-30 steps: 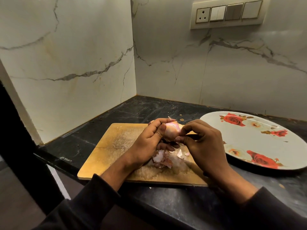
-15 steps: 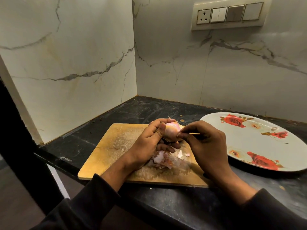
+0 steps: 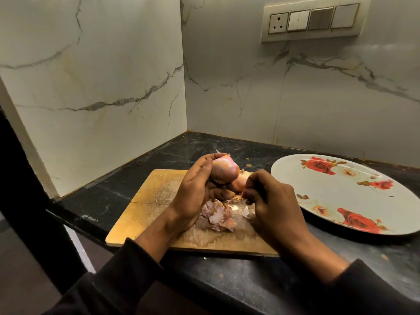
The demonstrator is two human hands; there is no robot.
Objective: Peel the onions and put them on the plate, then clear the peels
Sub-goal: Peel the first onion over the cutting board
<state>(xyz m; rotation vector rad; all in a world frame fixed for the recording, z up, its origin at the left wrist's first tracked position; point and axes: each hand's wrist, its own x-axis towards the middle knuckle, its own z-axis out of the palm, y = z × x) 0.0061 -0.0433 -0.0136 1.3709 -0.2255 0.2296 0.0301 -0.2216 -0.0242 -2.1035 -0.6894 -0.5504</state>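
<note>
Pink onion point(image 3: 223, 170) sits gripped in the left hand point(image 3: 195, 194); right hand point(image 3: 270, 201) beside it pinches peel point(image 3: 237, 197).

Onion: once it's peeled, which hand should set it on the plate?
Left, probably. The left hand already grips the onion over the cutting board. The right hand is nearer the plate, but its fingers pinch a strip of peel.

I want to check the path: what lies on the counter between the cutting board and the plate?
In the head view, only bare dark counter shows between the cutting board and the plate.
</note>
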